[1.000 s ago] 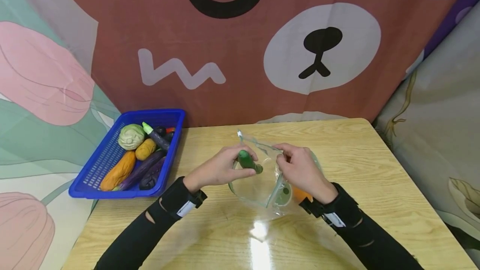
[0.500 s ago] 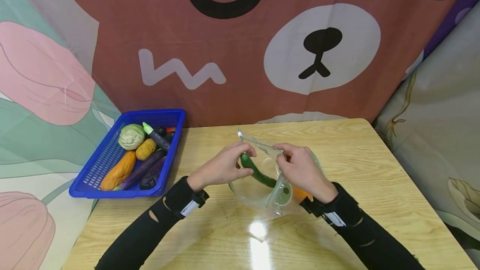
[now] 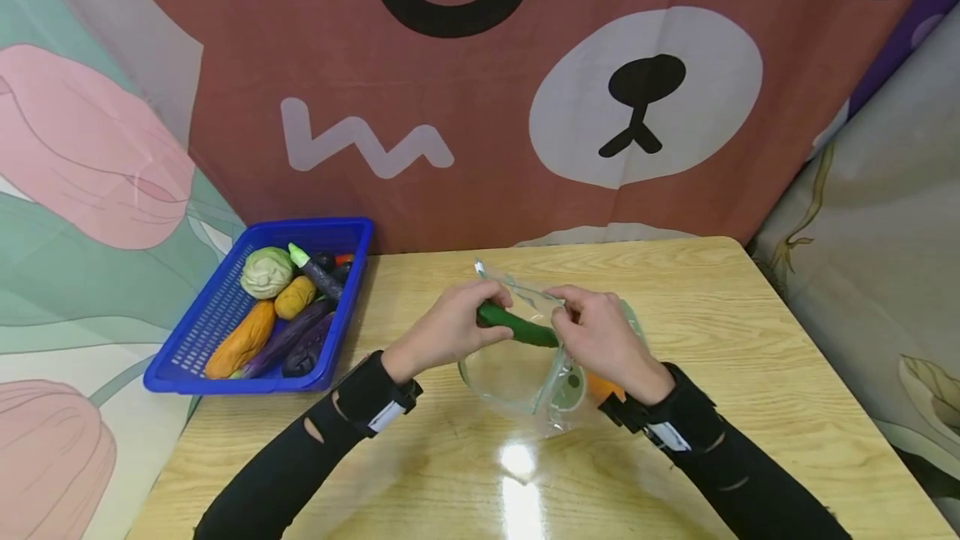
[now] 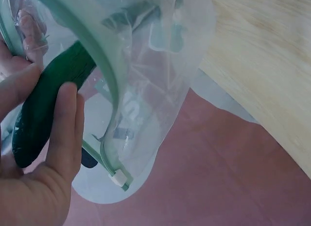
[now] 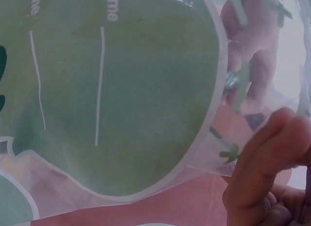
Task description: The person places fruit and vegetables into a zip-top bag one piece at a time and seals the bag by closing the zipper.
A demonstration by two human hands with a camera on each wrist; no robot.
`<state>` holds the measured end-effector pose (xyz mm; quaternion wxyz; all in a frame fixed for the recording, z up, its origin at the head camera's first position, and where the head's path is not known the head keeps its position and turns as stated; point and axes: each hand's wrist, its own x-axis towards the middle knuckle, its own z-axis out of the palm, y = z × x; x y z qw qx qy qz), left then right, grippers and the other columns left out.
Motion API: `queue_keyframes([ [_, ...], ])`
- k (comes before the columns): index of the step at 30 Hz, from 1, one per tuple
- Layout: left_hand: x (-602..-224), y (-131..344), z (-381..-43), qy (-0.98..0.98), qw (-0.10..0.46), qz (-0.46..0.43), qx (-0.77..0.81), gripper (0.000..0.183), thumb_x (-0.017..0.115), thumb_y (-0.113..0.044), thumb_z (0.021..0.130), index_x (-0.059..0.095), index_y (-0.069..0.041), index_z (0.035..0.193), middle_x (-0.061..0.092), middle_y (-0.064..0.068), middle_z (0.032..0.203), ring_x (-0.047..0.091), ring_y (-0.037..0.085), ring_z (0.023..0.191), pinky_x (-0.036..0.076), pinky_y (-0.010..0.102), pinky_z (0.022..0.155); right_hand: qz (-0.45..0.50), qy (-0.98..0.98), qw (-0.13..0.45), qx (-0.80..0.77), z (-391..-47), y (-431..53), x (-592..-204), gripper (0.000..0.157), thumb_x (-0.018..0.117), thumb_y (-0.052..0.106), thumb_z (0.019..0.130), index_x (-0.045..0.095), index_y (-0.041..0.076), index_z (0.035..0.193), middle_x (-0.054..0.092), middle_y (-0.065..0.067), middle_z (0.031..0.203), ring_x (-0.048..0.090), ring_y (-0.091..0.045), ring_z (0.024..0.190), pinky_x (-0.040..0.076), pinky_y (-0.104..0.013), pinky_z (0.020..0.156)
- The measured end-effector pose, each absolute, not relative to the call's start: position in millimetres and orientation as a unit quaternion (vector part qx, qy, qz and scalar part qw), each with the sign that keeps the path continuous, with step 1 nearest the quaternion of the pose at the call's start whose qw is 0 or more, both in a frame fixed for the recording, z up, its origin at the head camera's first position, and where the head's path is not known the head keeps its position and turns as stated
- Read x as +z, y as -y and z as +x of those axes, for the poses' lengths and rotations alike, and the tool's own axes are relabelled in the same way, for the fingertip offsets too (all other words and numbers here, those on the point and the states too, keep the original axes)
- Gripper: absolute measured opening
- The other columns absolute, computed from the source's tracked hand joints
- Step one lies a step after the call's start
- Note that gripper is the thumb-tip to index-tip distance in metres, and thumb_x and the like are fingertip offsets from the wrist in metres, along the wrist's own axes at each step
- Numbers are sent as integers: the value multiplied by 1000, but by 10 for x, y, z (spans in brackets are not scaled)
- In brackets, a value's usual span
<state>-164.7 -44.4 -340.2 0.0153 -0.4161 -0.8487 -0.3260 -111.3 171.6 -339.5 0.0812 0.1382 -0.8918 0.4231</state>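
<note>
In the head view my left hand point(image 3: 453, 327) holds a green cucumber point(image 3: 517, 326) between thumb and fingers, its far end pointing right to the mouth of a clear zip bag point(image 3: 551, 382). The left wrist view has the cucumber point(image 4: 51, 99) passing behind the bag's green zip edge point(image 4: 104, 65), with a white slider point(image 4: 118, 177) at one end. My right hand point(image 3: 607, 340) pinches the bag's upper edge and keeps the mouth apart. Up close in the right wrist view, the bag point(image 5: 146, 114) shows a large green print, with curled right-hand fingers point(image 5: 272, 158) beside it.
A blue basket point(image 3: 167, 377) at the left of the wooden table point(image 3: 750, 407) holds a cabbage point(image 3: 267, 272), eggplants point(image 3: 288, 337) and other vegetables. Something orange point(image 3: 602, 388) shows by my right wrist, at the bag. A printed cloth point(image 3: 450, 215) hangs behind the table.
The cucumber has swung from pointing toward the camera to lying lengthwise, its far end now at the bag's mouth. My left hand has shifted slightly right; the right hand stays put.
</note>
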Motion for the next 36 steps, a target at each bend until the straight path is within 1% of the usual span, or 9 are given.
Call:
queue_keyframes([
  [4, -3448, 374, -1633, 853, 39, -424, -301, 31, 81, -18, 75, 53, -13, 86, 52, -4, 81, 48, 9, 69, 43, 23, 61, 140, 892, 83, 421, -1119, -1715, -3398, 32, 47, 3, 91, 63, 3, 120, 41, 1, 48, 28, -9, 34, 26, -25, 37],
  [6, -3481, 340, -1629, 855, 40, -431, -286, 33, 82, -19, 74, 51, -13, 84, 51, -4, 82, 49, 9, 72, 44, 22, 62, 140, 892, 81, 423, -1120, -1715, -3402, 33, 47, 3, 92, 63, 3, 120, 41, 1, 49, 29, -9, 34, 26, -25, 37],
  [12, -3518, 329, -1622, 856, 13, -448, -258, 39, 82, -24, 74, 59, -10, 102, 57, 3, 102, 57, 16, 92, 47, 28, 80, 139, 891, 73, 426, -1118, -1718, -3409, 32, 46, 4, 93, 62, 3, 121, 43, 0, 50, 35, -13, 35, 27, -25, 37],
  [14, -3503, 350, -1620, 855, 8, -450, -258, 43, 81, -24, 75, 59, -9, 108, 58, 5, 107, 57, 17, 96, 46, 29, 83, 138, 890, 72, 427, -1119, -1719, -3409, 32, 46, 4, 93, 62, 4, 121, 44, 0, 50, 37, -13, 36, 28, -26, 37],
  [21, -3411, 428, -1613, 845, 18, -450, -288, 41, 78, -21, 80, 60, -10, 115, 59, 3, 112, 58, 15, 99, 48, 24, 81, 137, 888, 74, 433, -1135, -1715, -3399, 31, 48, 4, 92, 63, 4, 120, 47, 1, 52, 40, -11, 36, 30, -26, 37],
  [28, -3285, 647, -1671, 873, 33, -400, -276, 25, 69, -28, 87, 62, -14, 106, 62, -1, 103, 60, 15, 92, 48, 27, 71, 133, 888, 70, 435, -1150, -1735, -3379, 32, 48, 6, 92, 62, 4, 121, 46, 0, 50, 38, -14, 36, 28, -25, 37],
  [30, -3270, 765, -1713, 882, 29, -383, -272, 25, 68, -29, 88, 62, -13, 106, 62, 0, 102, 60, 17, 93, 48, 29, 73, 129, 886, 67, 441, -1148, -1745, -3378, 33, 48, 6, 92, 61, 4, 122, 46, -1, 50, 39, -16, 36, 28, -25, 37],
  [33, -3265, 966, -1771, 904, 8, -350, -247, 32, 67, -30, 88, 59, -13, 115, 58, 4, 113, 58, 21, 98, 49, 35, 77, 127, 886, 63, 442, -1141, -1759, -3387, 33, 48, 6, 92, 61, 4, 122, 46, -1, 50, 42, -17, 36, 29, -25, 36],
  [36, -3247, 1152, -1826, 926, -16, -314, -210, 47, 68, -33, 87, 52, -14, 128, 50, 10, 128, 56, 27, 106, 47, 42, 84, 127, 888, 63, 437, -1128, -1768, -3392, 33, 48, 7, 93, 61, 4, 123, 45, -1, 49, 41, -17, 36, 28, -25, 37],
])
